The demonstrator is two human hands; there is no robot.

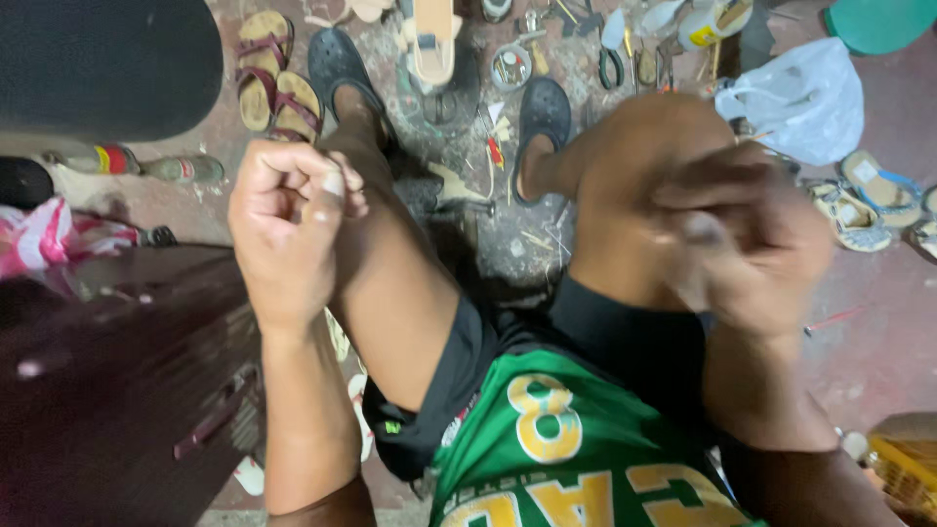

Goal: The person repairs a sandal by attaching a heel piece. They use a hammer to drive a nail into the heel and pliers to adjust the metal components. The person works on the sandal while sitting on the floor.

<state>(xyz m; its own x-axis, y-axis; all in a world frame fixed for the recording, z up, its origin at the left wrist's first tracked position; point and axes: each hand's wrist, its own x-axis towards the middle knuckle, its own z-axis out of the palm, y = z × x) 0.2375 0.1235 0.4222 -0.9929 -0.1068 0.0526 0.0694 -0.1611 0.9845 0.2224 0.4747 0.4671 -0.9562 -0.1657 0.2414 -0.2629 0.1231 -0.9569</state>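
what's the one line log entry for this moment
left hand: closed fist, raised | right hand: blurred, over knee | floor: sandals, tools

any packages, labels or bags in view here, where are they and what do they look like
White plastic bag: floor, upper right, crumpled and soft.
Pink and white bag: left edge, crumpled.
Bottle: lying on the floor, upper left, with a red and yellow label band.
White container: top right among tools, round, yellow label.
No screens or signs.
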